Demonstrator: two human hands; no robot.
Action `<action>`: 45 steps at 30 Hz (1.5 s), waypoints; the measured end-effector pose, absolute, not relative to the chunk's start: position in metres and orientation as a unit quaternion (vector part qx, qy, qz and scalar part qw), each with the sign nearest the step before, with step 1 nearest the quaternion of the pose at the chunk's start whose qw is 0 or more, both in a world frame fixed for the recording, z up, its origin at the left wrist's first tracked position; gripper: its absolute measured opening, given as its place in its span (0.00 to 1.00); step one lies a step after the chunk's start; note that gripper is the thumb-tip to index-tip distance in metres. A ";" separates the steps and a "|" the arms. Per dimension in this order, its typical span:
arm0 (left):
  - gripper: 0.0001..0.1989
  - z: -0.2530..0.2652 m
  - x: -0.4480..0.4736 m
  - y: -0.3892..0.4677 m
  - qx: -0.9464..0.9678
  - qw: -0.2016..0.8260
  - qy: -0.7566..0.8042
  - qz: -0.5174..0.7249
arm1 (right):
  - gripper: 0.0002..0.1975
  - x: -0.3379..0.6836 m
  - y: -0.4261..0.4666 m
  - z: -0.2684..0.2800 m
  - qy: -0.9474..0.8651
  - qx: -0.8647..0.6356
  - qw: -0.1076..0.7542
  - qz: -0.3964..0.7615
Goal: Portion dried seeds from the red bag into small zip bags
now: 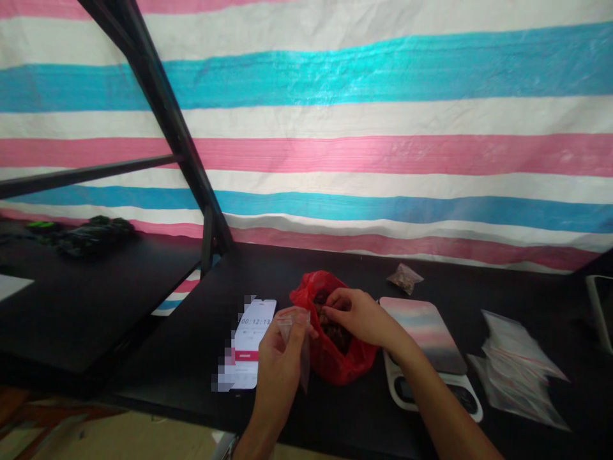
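My left hand [283,348] grips a small clear zip bag [304,367] between thumb and fingers, just left of a red plastic bag [342,369]. The red bag stands with its mouth spread and holds small dark brown pieces [338,335] whose kind I cannot make out. Over that opening is my right hand [357,313], its thumb and fingers drawn together in a pinch at the brown pieces. Whatever sits between those fingertips is too small to tell. To the right, partly under my right forearm, lies a white kitchen scale [431,332] with a shiny plate.
A phone [251,345] showing a timer lies left of my left hand. Behind the scale is a small filled clear bag [405,278]. Flat zip bags [520,370] are piled at the right. A black metal frame [167,121] rises at the left before a striped sheet [364,153].
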State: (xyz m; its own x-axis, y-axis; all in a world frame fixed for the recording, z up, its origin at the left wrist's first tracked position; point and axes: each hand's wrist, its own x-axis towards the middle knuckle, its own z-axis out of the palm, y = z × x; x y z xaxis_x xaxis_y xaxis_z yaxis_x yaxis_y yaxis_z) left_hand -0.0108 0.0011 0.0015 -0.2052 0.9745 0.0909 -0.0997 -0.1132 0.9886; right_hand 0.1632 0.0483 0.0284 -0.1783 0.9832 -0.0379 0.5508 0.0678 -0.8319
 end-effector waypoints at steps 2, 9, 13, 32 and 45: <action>0.23 0.004 -0.009 -0.001 0.462 0.413 0.508 0.598 | 0.07 0.169 0.048 0.029 -0.661 -0.576 0.301 0.377; 0.18 0.002 -0.004 -0.011 0.531 0.266 0.563 0.575 | 0.08 0.186 0.043 0.042 -0.653 -0.571 0.335 0.367; 0.20 -0.004 0.004 -0.010 0.576 0.273 0.554 0.536 | 0.11 0.190 0.038 0.049 -0.657 -0.564 0.352 0.355; 0.23 -0.003 0.023 -0.003 0.518 0.367 0.560 0.533 | 0.04 0.154 0.001 0.093 -0.750 -0.571 0.302 0.140; 0.19 0.002 0.012 -0.007 0.516 0.372 0.523 0.567 | 0.06 0.157 0.004 0.095 -0.725 -0.491 0.436 0.208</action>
State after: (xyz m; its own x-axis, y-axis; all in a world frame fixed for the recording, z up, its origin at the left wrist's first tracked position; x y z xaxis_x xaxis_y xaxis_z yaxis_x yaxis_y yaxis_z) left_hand 0.0116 -0.0071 0.0025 -0.1904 0.9621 0.1950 0.1178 -0.1748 0.9775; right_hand 0.1566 0.0037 0.0954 -0.1376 0.8931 0.4282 0.5312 0.4314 -0.7292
